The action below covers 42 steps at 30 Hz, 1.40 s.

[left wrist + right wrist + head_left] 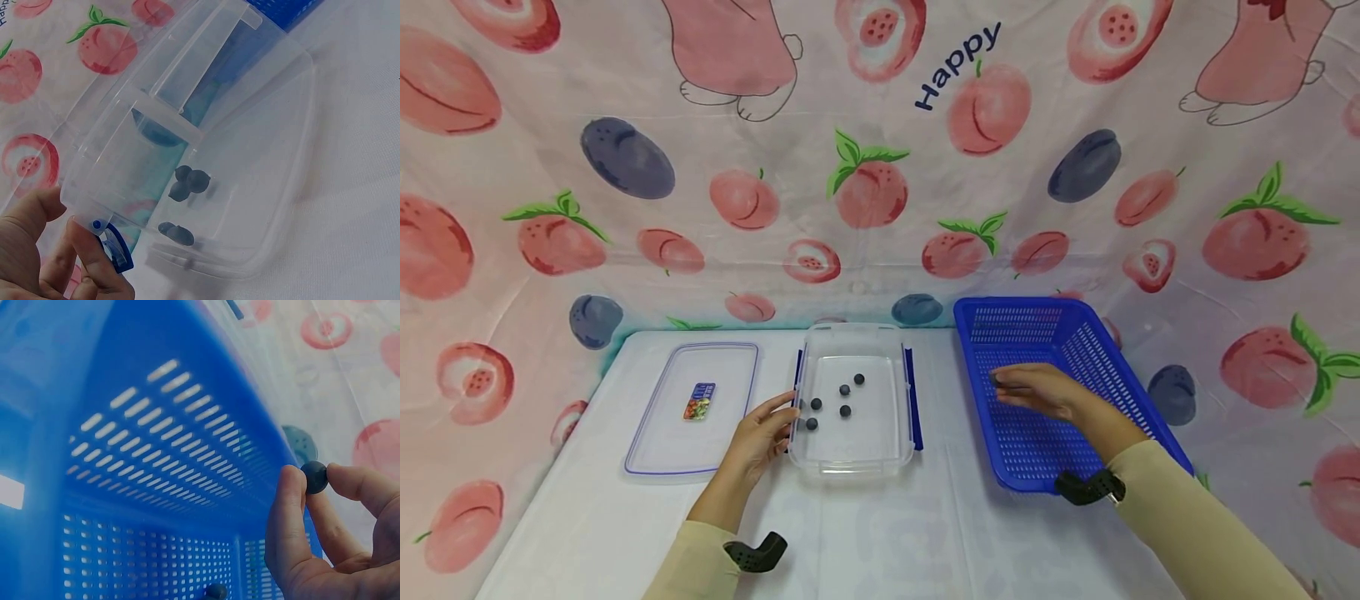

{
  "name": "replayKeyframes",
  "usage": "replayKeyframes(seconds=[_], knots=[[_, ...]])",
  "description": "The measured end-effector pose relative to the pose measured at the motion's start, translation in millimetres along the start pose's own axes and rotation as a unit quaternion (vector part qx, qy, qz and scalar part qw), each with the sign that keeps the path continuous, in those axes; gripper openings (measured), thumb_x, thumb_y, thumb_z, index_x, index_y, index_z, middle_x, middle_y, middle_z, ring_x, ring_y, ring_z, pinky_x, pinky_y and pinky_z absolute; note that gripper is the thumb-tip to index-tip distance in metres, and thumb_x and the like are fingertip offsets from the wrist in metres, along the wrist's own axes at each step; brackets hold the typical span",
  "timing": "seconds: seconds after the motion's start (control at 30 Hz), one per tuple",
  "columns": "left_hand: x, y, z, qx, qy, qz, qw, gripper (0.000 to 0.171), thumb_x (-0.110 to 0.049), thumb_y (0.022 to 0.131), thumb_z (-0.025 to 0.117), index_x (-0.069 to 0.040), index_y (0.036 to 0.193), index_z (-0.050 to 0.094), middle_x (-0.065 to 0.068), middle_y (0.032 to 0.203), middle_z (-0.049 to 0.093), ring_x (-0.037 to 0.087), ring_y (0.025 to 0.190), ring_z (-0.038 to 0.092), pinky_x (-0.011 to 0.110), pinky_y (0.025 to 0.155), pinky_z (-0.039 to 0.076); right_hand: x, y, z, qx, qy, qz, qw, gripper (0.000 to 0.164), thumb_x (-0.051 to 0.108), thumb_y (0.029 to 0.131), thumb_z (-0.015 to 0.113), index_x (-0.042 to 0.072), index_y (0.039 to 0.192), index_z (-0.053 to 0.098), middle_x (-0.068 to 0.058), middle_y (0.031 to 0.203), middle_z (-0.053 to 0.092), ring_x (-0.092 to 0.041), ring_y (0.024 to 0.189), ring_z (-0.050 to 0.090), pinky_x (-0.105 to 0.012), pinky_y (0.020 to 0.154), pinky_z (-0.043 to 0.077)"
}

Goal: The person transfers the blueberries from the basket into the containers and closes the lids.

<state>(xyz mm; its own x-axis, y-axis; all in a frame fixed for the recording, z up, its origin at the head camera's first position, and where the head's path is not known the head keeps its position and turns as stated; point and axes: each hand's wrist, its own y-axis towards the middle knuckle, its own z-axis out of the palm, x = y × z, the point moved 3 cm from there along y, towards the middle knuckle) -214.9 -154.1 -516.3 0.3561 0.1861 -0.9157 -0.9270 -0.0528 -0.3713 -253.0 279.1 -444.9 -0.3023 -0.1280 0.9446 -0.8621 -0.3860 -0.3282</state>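
My left hand (pixel 758 442) grips the left side of a clear plastic container (pixel 853 467). In the left wrist view its thumb lies at the rim's corner, with the fingers by a blue side clip (pixel 117 250). Several blueberries (pixel 846 411) lie scattered on the container's floor. Over the left part of a blue slotted basket (pixel 1082 350), my right hand (pixel 1037 390) pinches one blueberry (pixel 314 477) between thumb and fingertips. Lower in the right wrist view, another dark berry (pixel 215 592) shows inside the basket.
A clear lid (pixel 730 433) with a blue-lined edge and a small colourful label (pixel 699 402) lies flat left of the container. Another blue clip (pixel 913 400) sticks out on the container's right side. Behind the white-covered table (pixel 880 533) hangs a fruit-print cloth (pixel 865 275).
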Motion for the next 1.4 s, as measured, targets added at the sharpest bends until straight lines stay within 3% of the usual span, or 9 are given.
replayKeyframes(seconds=[0.2,0.47,0.77,1.07,1.4], knots=[[0.5,-0.4,-0.4,0.002,0.000,-0.001,1.0000,0.054,-0.014,0.092,0.068,-0.008,0.143,0.051,-0.009,0.074,0.058,0.002,0.062,0.051,0.015,0.055,0.047,2,0,9,0.004,0.008,-0.010,1.000,0.049,0.009,0.103,0.048,-0.021,0.139,0.035,0.003,0.105,0.067,-0.011,0.097,0.068,-0.030,0.093,0.054],[1.2,-0.5,-0.7,0.004,-0.001,0.001,1.0000,0.054,-0.014,0.092,0.068,-0.008,0.143,0.051,-0.009,0.073,0.058,0.002,0.063,0.051,0.015,0.055,0.047,8,0,19,0.001,0.037,-0.002,0.999,0.043,0.008,0.102,0.050,-0.016,0.137,0.043,-0.003,0.109,0.065,-0.014,0.099,0.068,-0.032,0.095,0.053],[1.3,0.0,-1.0,0.004,0.000,0.004,1.0000,0.054,-0.014,0.092,0.068,-0.007,0.143,0.051,-0.008,0.072,0.056,0.002,0.063,0.051,0.014,0.056,0.048,17,5,37,0.008,0.035,0.000,0.999,0.048,0.006,0.103,0.047,-0.020,0.141,0.033,-0.003,0.108,0.063,-0.011,0.095,0.067,-0.028,0.091,0.055],[0.5,-0.7,-0.9,0.005,0.002,0.006,1.0000,0.052,-0.013,0.093,0.067,-0.006,0.142,0.051,-0.008,0.072,0.056,0.002,0.063,0.051,0.014,0.056,0.048,18,19,56,-0.005,0.038,0.006,0.999,0.044,0.008,0.101,0.053,-0.017,0.137,0.043,-0.003,0.101,0.067,-0.012,0.089,0.069,-0.027,0.087,0.056],[1.9,-0.7,-1.9,0.004,0.002,0.007,1.0000,0.053,-0.013,0.092,0.068,-0.006,0.142,0.052,-0.008,0.072,0.056,0.002,0.063,0.051,0.014,0.056,0.048,17,34,83,0.010,0.046,0.007,0.999,0.038,0.004,0.100,0.053,-0.016,0.132,0.049,-0.003,0.094,0.069,-0.011,0.085,0.069,-0.029,0.087,0.057]])
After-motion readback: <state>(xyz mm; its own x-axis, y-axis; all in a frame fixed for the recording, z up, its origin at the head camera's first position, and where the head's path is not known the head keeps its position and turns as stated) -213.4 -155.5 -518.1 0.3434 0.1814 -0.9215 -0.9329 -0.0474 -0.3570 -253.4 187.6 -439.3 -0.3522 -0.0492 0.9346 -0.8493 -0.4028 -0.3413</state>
